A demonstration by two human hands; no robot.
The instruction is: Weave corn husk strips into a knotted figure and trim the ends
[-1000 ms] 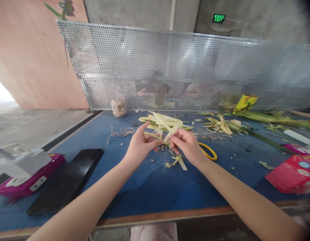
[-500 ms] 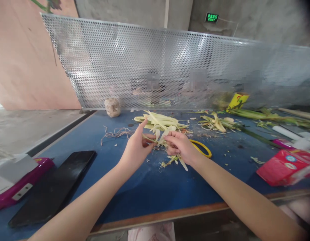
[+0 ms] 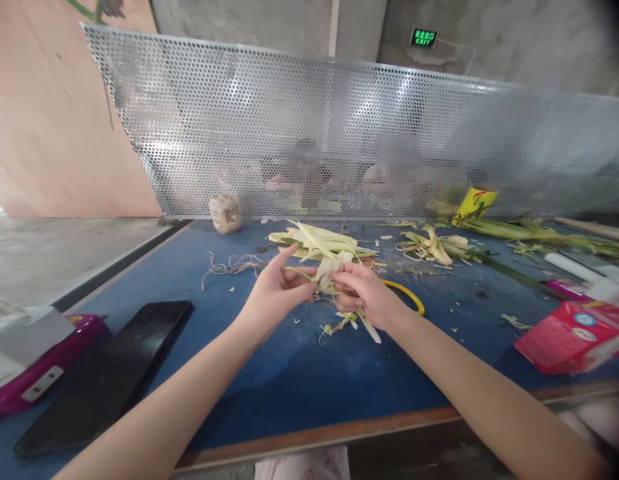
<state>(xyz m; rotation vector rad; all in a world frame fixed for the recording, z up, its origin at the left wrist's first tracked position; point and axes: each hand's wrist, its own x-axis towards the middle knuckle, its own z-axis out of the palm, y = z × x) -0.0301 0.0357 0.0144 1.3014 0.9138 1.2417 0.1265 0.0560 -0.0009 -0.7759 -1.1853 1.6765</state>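
The pale husk (image 3: 328, 267) is between both hands, just above the desk (image 3: 269, 393). The left hand (image 3: 269, 293) has a narrow grip on a thin green stem that seems to join it; the right hand (image 3: 367, 293) pinches the husk. It looks light, limp and likely to split lengthwise — best held gently, close to the stem. Compared with half a second ago, the left forefinger is lower — and the right arm hides more of the yellow loop (image 3: 409, 293).
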